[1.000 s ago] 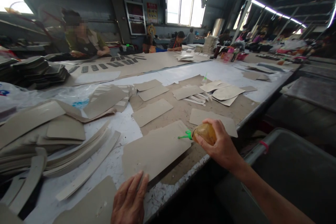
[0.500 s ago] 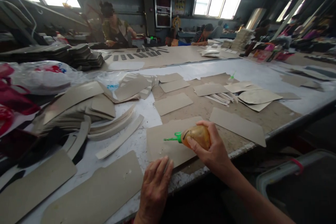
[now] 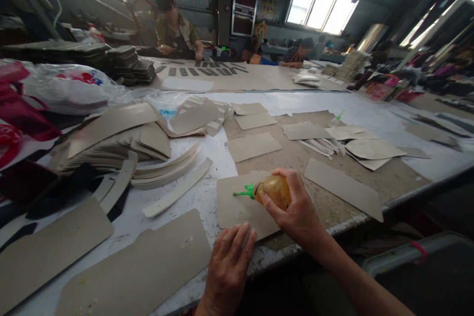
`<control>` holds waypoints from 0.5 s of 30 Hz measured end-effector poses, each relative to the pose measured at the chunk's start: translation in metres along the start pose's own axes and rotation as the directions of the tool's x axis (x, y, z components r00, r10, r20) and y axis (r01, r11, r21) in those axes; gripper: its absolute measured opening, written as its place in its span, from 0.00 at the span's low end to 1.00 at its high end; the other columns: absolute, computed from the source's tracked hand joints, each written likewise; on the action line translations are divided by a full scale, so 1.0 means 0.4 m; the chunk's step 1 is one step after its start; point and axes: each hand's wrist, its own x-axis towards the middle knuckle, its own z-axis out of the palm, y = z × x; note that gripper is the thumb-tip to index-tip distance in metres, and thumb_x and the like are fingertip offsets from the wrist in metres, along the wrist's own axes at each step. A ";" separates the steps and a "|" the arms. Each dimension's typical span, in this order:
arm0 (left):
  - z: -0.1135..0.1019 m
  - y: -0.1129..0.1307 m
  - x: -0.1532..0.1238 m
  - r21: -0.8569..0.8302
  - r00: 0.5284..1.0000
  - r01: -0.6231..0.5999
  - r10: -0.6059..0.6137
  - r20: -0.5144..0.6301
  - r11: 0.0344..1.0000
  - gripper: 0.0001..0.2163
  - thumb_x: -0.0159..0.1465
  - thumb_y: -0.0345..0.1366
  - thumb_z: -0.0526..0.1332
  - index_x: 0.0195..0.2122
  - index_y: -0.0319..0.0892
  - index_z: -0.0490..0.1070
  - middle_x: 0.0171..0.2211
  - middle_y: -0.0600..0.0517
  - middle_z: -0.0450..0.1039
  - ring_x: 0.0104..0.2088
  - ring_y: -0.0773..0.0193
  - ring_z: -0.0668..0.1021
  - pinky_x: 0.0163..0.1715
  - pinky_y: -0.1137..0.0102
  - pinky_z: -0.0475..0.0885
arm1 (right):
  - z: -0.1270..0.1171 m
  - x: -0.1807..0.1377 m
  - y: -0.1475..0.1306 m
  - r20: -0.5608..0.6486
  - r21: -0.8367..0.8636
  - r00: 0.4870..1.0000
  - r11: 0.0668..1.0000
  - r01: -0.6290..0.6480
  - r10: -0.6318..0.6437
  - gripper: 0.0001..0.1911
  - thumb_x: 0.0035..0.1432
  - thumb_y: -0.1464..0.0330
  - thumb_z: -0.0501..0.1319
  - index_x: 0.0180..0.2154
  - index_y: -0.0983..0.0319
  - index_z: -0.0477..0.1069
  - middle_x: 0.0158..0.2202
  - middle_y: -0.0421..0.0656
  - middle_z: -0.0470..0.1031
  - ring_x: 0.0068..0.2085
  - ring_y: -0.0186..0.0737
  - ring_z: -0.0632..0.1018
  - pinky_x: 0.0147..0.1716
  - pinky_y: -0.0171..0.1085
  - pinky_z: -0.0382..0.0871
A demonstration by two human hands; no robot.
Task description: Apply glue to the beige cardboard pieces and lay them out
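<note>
While it's tipped nearly sideways above the panel [image 3: 244, 210], the squeeze bottle [image 3: 274, 191] shows off a rounded, cloudy amber body with a dark line near the neck and a skinny green nozzle [image 3: 244, 191]. Right hand [image 3: 296, 212] has it wrapped between thumb and fingers; can't tell if the tip touches down. Panel's flat, smooth and grey-beige with rounded corners, and the left hand [image 3: 231, 264] lies on its near edge, fingers stretched out close together. Underneath, a scuffed brown sheet [image 3: 292, 153] covers part of the white tabletop [image 3: 203, 188]. Off left: thin curved strips [image 3: 163, 177], a fanned stack [image 3: 114, 134] of similar panels, and a crinkly plastic bag [image 3: 66, 91].
</note>
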 end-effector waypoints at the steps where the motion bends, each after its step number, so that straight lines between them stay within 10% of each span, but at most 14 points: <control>1: 0.000 -0.001 0.000 -0.005 1.000 0.003 -0.003 -0.006 1.000 0.15 0.68 0.22 0.50 0.49 0.37 0.74 0.48 0.46 0.77 0.51 0.59 0.73 0.54 0.63 0.65 | -0.006 0.001 0.002 -0.004 -0.018 1.000 1.000 0.003 -0.003 0.18 0.58 0.64 0.63 0.49 0.59 0.62 0.43 0.46 0.67 0.42 0.44 0.73 0.43 0.41 0.70; 15: 0.028 -0.016 -0.039 -0.086 0.999 0.031 -0.029 0.025 0.996 0.18 0.67 0.21 0.50 0.54 0.37 0.71 0.52 0.44 0.75 0.55 0.58 0.71 0.58 0.63 0.62 | -0.096 0.001 0.098 -0.106 -0.177 0.993 0.982 -0.067 0.049 0.19 0.58 0.61 0.63 0.49 0.60 0.63 0.43 0.46 0.66 0.42 0.44 0.73 0.43 0.42 0.70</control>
